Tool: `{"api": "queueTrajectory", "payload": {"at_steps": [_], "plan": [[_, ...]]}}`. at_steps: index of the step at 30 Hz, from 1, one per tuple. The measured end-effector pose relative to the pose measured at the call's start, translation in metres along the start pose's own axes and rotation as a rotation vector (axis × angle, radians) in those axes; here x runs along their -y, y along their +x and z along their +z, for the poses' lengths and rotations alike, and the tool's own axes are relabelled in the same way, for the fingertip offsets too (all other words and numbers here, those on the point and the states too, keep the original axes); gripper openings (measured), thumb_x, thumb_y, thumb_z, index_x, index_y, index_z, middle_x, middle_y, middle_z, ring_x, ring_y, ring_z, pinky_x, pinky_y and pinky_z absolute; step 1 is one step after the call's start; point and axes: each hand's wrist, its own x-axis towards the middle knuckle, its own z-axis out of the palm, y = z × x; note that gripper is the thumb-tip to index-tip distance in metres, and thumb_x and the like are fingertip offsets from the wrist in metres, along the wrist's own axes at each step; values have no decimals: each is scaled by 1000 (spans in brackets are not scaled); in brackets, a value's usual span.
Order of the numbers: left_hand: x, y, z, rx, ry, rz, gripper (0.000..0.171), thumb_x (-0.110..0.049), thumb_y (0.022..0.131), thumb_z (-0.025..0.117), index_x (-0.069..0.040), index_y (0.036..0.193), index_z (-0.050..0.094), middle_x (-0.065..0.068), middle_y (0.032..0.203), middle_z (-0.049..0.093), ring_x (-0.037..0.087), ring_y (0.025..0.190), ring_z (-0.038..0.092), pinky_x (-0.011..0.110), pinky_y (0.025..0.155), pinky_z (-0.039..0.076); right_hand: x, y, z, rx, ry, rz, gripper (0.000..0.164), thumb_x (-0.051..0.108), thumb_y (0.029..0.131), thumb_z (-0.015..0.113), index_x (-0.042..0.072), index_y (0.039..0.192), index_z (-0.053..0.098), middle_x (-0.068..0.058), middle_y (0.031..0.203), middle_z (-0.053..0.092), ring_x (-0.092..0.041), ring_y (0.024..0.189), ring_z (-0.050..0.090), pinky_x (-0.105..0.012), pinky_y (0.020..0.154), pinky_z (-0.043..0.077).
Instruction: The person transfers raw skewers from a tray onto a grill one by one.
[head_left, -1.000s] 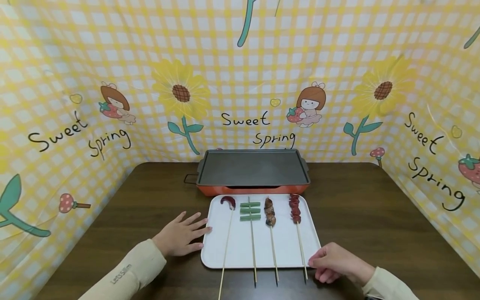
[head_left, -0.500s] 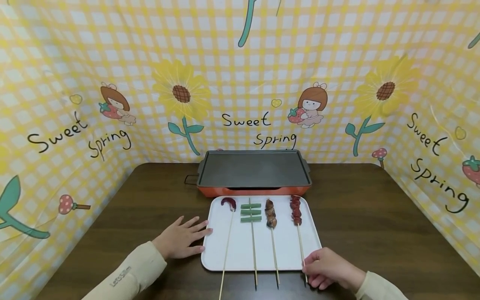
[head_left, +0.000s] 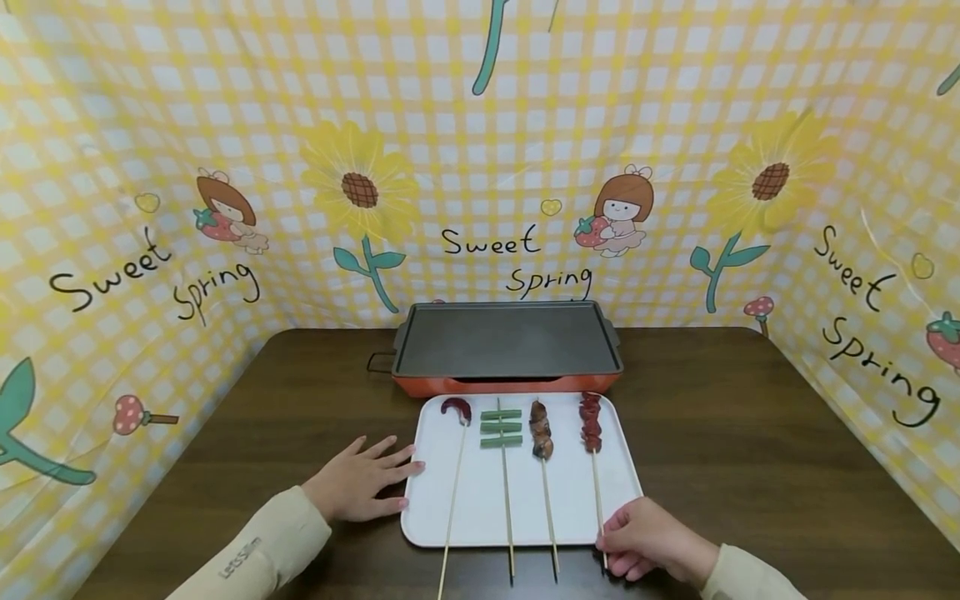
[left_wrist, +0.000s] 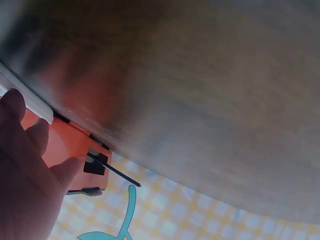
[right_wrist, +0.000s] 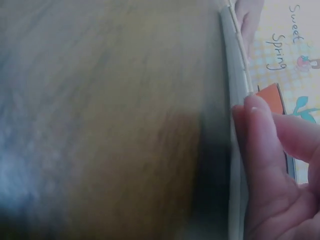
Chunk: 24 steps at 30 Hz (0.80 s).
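A white tray carries several skewers side by side. Toward its right side lies the red meat skewer, and my right hand pinches its stick near the lower end, over the tray's front edge. In the right wrist view the thumb and fingertips meet close to the tray rim. My left hand lies palm down with fingers spread, the fingertips at the tray's left rim. Left of the red meat are a browned meat skewer, a green vegetable skewer and a skewer with a dark red curved piece.
Behind the tray stands a flat dark griddle on an orange base, with a wire handle at its left. All stand on a dark wooden table. A yellow checked cloth hangs around the back and sides.
My right hand has moved left from the tray's front right corner and taken the red meat skewer's stick. The stick's lower end has shifted slightly left. My left hand stays in place.
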Motion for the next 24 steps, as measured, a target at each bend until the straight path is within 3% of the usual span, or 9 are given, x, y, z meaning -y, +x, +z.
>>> {"api": "queueTrajectory", "payload": {"at_steps": [6,17,24], "plan": [[-3,0,-4,36,-20,-23,60,-60,96,39,-27,145,45,3,151,38,34,140,28,63,105,21,1,1,5,-4,16,-24,7,2,83,65,1,78,61,-1,59,61,-5,50,58,-19,46,47],[-8,0,-10,31,1,-20,58,-56,95,44,-26,144,47,4,149,41,34,139,30,63,104,23,-6,3,5,-17,43,-59,7,-2,84,62,0,79,59,-2,60,60,-7,52,59,-22,48,50],[-9,0,-8,-17,54,14,59,-57,96,41,-23,143,48,5,147,44,35,139,30,63,105,22,-6,-1,4,-4,60,-70,13,-6,85,58,3,77,56,-2,61,59,-7,52,58,-24,50,51]]}}
